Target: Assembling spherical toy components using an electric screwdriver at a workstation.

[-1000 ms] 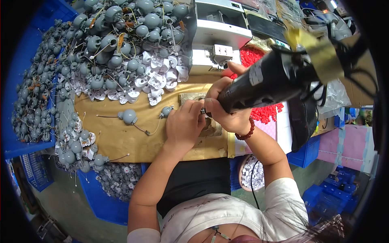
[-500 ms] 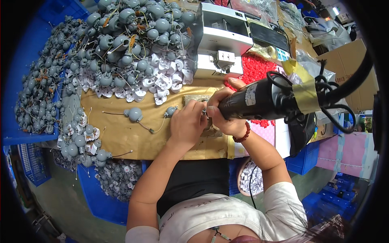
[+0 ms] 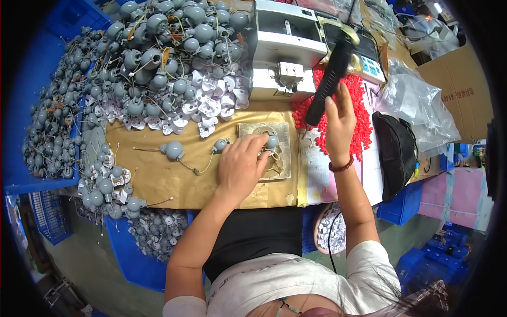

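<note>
On a metal fixture plate [image 3: 285, 168], my left hand [image 3: 240, 164] curls its fingers against a small grey ball-shaped part [image 3: 271, 141] with a pale wire loop below it. The fingers cover some of that part. My right hand [image 3: 340, 124] is open, fingers stretched upward and thumb apart. Just beyond it a black electric screwdriver [image 3: 328, 84] hangs tilted, blurred by motion, and no grip on it shows. Left of the plate, a second grey ball [image 3: 221, 146] is wired to a larger grey ball [image 3: 174, 150] lying on the brown table cover [image 3: 158, 185].
Piles of grey balls [image 3: 203, 33] and white plastic pieces [image 3: 208, 108] fill the back left. A white machine [image 3: 288, 45] stands behind the plate. Small red parts [image 3: 362, 121] lie at right, beside a black pouch [image 3: 396, 153]. Blue crates [image 3: 140, 267] hold more parts below.
My right hand has let go of the screwdriver and moved right. The screwdriver has swung up and away from the plate. My left hand stays at the plate, where the grey ball now shows.
</note>
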`<action>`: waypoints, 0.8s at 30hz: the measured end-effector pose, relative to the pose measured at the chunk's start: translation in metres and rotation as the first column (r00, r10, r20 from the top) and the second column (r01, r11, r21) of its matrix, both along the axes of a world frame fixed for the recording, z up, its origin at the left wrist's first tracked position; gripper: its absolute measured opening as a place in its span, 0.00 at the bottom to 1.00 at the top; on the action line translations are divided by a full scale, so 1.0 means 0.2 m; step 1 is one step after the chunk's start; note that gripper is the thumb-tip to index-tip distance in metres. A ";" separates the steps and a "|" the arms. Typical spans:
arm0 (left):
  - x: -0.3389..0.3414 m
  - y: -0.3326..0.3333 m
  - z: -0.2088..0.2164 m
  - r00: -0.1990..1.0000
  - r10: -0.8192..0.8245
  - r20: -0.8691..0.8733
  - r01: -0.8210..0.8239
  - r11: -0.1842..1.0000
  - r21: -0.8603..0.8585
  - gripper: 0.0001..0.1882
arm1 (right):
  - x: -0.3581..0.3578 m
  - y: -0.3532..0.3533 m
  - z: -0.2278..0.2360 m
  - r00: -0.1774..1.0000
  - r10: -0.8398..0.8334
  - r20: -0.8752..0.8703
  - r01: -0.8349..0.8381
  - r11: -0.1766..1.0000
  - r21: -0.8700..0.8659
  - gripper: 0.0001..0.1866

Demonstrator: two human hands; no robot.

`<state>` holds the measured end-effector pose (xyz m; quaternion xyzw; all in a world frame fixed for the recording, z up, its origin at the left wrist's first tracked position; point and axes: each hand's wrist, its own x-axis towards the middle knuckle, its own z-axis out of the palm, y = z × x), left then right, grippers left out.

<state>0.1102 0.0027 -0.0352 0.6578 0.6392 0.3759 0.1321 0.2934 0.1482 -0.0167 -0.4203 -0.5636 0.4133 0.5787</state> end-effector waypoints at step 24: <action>-0.02 -0.12 0.10 0.945 0.027 0.327 -0.030 1.000 0.003 0.20 | -0.15 -0.15 -0.02 0.873 0.400 -0.278 -0.485 0.768 -0.419 0.16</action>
